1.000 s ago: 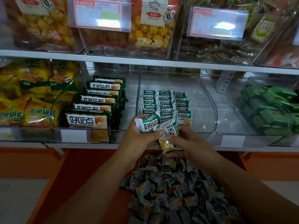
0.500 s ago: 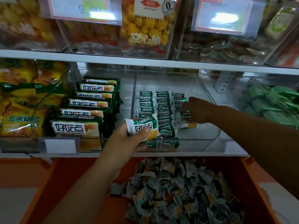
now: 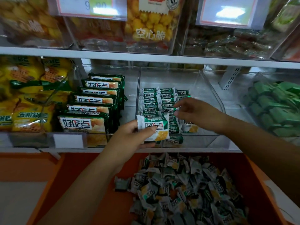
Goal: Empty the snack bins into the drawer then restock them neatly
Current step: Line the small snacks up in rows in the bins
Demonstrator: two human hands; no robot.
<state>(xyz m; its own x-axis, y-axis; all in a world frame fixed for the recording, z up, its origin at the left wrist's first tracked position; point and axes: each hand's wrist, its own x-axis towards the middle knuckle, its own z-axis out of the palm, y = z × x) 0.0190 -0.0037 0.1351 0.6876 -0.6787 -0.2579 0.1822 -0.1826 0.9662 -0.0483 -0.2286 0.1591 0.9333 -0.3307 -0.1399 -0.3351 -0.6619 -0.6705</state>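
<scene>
While left hand [image 3: 129, 137] grips a packet [image 3: 154, 127], right hand [image 3: 196, 114] hangs loose-fingered — larger packs [image 3: 90, 111] alongside

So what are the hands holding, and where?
The left hand grips a snack packet by its lower corner; the right hand holds nothing.

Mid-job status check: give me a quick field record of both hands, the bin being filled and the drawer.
left hand: holds one green-and-white snack packet in front of the bin
right hand: inside the bin, fingers loose over the right row, nothing visibly held
clear bin: three rows of packets along its left side
orange drawer: open below the shelf, loose pile of packets inside
</scene>
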